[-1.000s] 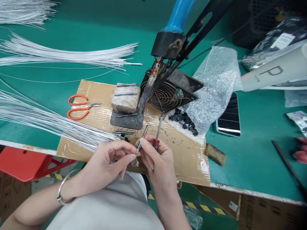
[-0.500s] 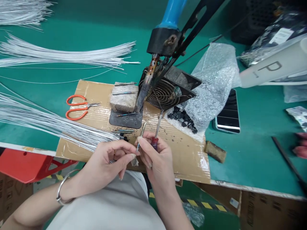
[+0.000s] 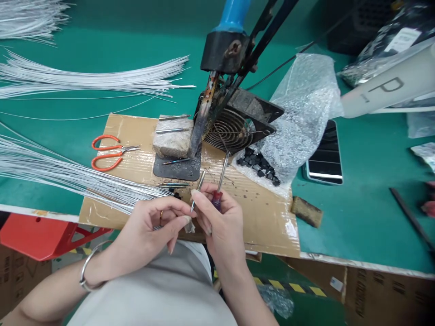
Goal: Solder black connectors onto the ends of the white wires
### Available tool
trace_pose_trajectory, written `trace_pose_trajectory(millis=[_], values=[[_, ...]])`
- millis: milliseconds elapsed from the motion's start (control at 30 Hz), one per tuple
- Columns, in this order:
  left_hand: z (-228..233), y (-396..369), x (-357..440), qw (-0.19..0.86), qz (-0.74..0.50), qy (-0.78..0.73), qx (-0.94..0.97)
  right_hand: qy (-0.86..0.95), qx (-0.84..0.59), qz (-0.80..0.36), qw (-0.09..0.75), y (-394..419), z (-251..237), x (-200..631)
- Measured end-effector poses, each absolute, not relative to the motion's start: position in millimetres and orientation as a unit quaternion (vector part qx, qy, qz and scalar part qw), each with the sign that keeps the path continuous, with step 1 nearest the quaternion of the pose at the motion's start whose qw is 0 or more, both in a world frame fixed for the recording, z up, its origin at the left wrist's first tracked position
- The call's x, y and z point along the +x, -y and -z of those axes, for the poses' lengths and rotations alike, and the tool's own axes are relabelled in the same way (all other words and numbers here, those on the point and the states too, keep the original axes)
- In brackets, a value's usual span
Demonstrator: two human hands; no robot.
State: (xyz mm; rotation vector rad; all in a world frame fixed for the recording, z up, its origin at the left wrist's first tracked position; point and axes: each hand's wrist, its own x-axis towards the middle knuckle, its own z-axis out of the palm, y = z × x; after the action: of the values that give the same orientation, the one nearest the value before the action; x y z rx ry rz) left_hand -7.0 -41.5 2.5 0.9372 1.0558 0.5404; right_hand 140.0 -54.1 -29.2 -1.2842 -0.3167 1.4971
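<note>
Rod [image 3: 201, 180] is tilting btwn both hands, nr front edge of card [image 3: 265, 228]; R hand [image 3: 224, 222] is clamping it plus driver [image 3: 223, 174]. L hand [image 3: 152, 231] is curling at its lower end; can't tell if gripping. Card is reaching right, ending by block [image 3: 306, 211]; wires [image 3: 84, 176] are crowding left. Bag [image 3: 302, 108] is holding blk bits [image 3: 260, 165] at near end.

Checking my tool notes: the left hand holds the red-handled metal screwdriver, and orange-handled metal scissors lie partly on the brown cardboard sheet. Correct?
No: the head view shows the right hand, not the left hand, holding the red-handled metal screwdriver. The scissors do lie partly on the brown cardboard sheet.
</note>
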Motion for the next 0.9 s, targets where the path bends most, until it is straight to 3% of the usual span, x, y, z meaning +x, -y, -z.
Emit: trace_pose_trajectory(millis=[900], values=[[-1.9,41.4,-5.8,0.723,-0.255,-0.478,0.428,0.171,-0.560,-0.614,0.529,54.5,34.9,139.1]])
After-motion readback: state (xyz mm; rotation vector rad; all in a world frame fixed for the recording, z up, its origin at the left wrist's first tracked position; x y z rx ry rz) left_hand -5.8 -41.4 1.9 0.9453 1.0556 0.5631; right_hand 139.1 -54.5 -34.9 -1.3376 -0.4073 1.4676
